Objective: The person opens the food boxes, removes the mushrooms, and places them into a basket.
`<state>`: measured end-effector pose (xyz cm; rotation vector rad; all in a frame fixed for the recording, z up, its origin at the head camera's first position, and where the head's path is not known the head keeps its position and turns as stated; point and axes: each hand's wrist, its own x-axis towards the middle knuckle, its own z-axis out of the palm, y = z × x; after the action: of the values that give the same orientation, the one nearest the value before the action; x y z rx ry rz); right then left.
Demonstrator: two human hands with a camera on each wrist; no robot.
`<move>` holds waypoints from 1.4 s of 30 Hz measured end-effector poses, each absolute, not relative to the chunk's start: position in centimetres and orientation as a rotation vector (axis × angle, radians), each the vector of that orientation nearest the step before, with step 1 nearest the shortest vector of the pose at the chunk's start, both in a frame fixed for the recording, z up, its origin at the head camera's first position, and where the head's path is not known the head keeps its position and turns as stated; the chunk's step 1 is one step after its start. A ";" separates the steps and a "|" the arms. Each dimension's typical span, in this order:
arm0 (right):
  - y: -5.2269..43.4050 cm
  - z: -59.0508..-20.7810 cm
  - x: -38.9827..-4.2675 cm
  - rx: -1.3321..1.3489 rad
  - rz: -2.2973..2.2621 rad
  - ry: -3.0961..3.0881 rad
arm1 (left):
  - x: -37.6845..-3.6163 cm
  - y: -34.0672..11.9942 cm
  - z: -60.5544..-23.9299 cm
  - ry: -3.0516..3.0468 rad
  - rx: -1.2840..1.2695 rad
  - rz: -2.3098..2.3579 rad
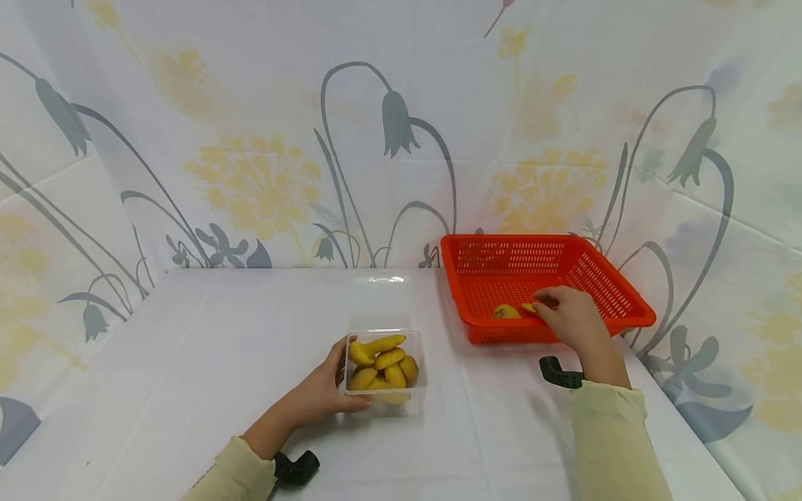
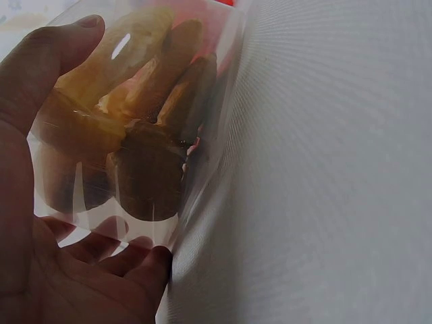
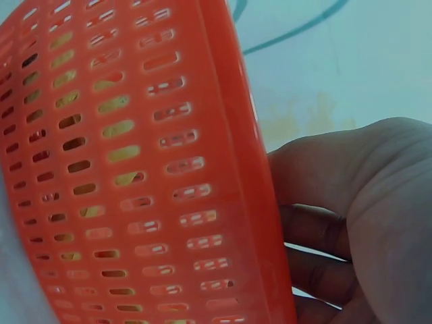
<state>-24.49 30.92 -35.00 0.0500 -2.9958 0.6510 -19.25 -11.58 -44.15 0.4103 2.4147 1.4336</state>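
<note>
My left hand (image 1: 319, 390) holds a clear plastic box (image 1: 416, 396) from its left side, fingers along the far part and thumb at the front wall. Inside lie several yellow toy bananas (image 1: 385, 343) and rounder brownish-yellow pieces (image 1: 409, 369); the left wrist view shows them through the clear wall. At the right, my right hand (image 1: 573, 316) reaches over the near rim of a red slotted basket (image 1: 557, 334). Its thumb and forefinger pinch a small yellow piece (image 1: 528, 307). A rounder yellow piece (image 1: 506, 312) lies beside it. The basket wall hides the right fingertips in the right wrist view.
A clear lid (image 1: 382, 299) extends behind the box on the white table (image 1: 250, 334). The basket stands near the table's back right, close to the flower-patterned backdrop (image 1: 401, 195). Black curved wrist mounts (image 1: 560, 374) stick out beside both wrists.
</note>
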 end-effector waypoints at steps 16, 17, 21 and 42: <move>28.9 -34.4 -24.3 0.144 0.674 -2.943 | -19.4 -11.7 -44.6 2.422 0.397 1.437; 28.7 -34.4 -24.2 0.153 0.674 -2.939 | -19.4 -11.7 -44.6 2.422 0.398 1.439; 28.0 -34.1 -24.0 0.166 0.680 -2.939 | -19.4 -11.7 -44.6 2.420 0.396 1.442; 23.3 -34.3 -23.2 0.443 0.601 -2.852 | -19.5 -11.7 -44.7 2.415 0.415 1.453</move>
<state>-23.22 23.31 -34.29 0.4430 -2.8523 0.6013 -19.49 -11.70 -44.68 0.4148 2.4153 1.4527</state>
